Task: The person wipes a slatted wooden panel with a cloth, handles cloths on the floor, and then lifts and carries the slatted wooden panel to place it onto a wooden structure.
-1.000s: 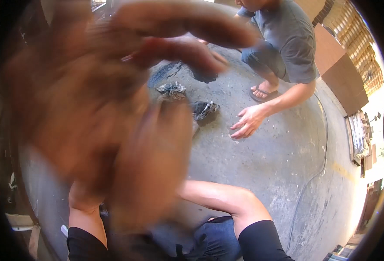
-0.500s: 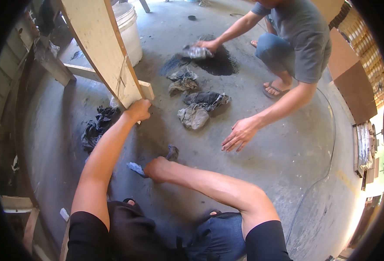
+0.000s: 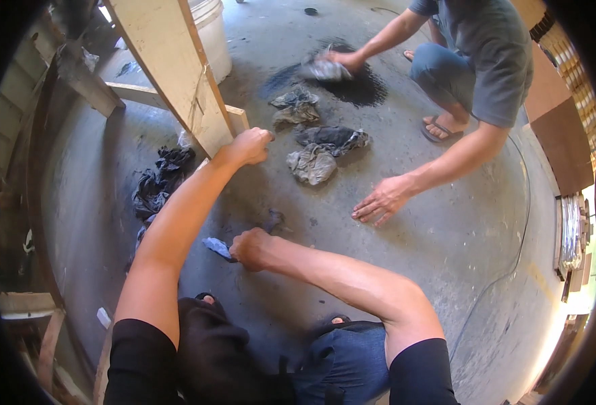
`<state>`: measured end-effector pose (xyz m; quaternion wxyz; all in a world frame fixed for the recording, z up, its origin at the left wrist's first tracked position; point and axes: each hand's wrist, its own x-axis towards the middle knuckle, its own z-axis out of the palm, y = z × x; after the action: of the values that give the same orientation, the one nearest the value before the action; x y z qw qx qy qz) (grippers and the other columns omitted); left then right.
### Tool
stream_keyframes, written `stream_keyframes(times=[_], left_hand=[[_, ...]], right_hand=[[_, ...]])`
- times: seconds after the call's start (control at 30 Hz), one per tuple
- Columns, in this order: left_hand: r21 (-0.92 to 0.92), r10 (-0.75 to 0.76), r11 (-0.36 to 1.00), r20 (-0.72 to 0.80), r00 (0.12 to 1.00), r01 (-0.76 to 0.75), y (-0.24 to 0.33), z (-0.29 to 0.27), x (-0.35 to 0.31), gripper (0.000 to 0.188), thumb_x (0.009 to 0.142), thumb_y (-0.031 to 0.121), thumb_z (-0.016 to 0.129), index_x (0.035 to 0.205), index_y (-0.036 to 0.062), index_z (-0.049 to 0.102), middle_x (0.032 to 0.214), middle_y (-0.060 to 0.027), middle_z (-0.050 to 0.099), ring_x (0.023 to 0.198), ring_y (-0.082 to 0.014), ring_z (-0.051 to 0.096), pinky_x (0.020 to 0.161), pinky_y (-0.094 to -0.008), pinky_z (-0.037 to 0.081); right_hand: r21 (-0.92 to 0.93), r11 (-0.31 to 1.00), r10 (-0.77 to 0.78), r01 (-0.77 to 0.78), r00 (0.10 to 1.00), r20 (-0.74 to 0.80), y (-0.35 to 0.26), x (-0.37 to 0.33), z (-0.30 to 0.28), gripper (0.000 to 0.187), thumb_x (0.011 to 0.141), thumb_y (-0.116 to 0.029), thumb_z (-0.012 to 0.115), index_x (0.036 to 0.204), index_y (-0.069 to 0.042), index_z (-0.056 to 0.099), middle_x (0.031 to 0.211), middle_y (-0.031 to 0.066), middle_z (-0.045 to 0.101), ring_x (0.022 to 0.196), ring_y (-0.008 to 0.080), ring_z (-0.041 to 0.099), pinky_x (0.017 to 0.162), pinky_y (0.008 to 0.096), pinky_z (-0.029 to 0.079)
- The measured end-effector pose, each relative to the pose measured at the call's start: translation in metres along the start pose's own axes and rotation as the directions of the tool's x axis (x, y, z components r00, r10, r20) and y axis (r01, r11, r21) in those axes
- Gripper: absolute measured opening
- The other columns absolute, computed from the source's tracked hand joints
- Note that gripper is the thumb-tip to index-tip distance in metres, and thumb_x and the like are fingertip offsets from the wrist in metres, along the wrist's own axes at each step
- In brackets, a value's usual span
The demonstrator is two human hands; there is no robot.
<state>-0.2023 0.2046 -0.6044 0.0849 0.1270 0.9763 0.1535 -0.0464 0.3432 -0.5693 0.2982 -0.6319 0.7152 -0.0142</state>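
My left hand (image 3: 249, 146) is a closed fist just beside the foot of a pale, upright wooden board (image 3: 188, 88), in front of a short wood crosspiece (image 3: 238, 120). Whether it grips anything is unclear; a small dark spot shows at the fingertips. Nearer me, just above the floor, my right hand (image 3: 249, 248) is closed around a rag (image 3: 218, 248). The rag's light blue end sticks out on the left, and a blurred dark part shows beyond the knuckles. Dark crumpled cloths (image 3: 155, 189) lie left of my left forearm.
Across from me a crouching person (image 3: 477, 61) rubs a grey rag (image 3: 326, 69) over a dark wet patch (image 3: 362, 84). Several crumpled grey rags (image 3: 313, 164) lie between us. A white bucket (image 3: 210, 40) stands behind the board. A thin cable (image 3: 524, 229) curves along the right.
My left hand has moved off the board's lower edge, rightward and away from me. My right hand stays low with the rag. The other person's rag has shifted over the dark patch.
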Motion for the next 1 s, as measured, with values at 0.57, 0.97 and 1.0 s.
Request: stream_keyframes(times=[0.57,0.97,1.0], left_hand=[[0.060,-0.019,0.998,0.095,0.995,0.013,0.005,-0.006,-0.005,0.040,0.070,0.007,0.054,0.109,-0.0003,0.059,0.096,-0.0254,0.061,0.095,-0.0382,0.058,0.082,-0.0430,0.047],[0.078,-0.025,0.997,0.129,0.991,0.015,0.011,0.003,-0.002,0.038,0.070,0.006,0.054,0.107,0.0000,0.060,0.096,-0.0246,0.061,0.095,-0.0374,0.058,0.081,-0.0429,0.048],[0.090,-0.023,0.996,0.149,0.989,0.010,0.012,0.004,0.000,0.038,0.070,0.006,0.054,0.107,0.0000,0.060,0.096,-0.0247,0.061,0.095,-0.0372,0.058,0.081,-0.0428,0.048]], right_hand=[[-0.006,1.000,0.008,-0.008,0.999,0.044,-0.006,-0.002,-0.006,0.018,0.076,-0.013,0.058,0.092,-0.008,0.066,0.098,0.0137,0.064,0.092,0.0279,0.063,0.073,0.0363,0.052],[-0.002,1.000,0.030,-0.030,0.998,0.064,-0.006,-0.002,-0.010,0.018,0.077,-0.012,0.057,0.092,-0.009,0.067,0.098,0.0141,0.064,0.091,0.0281,0.063,0.072,0.0365,0.052],[-0.005,0.999,0.032,-0.032,0.997,0.076,-0.006,-0.003,-0.011,0.018,0.077,-0.012,0.056,0.092,-0.008,0.067,0.098,0.0141,0.064,0.091,0.0282,0.063,0.072,0.0366,0.052]])
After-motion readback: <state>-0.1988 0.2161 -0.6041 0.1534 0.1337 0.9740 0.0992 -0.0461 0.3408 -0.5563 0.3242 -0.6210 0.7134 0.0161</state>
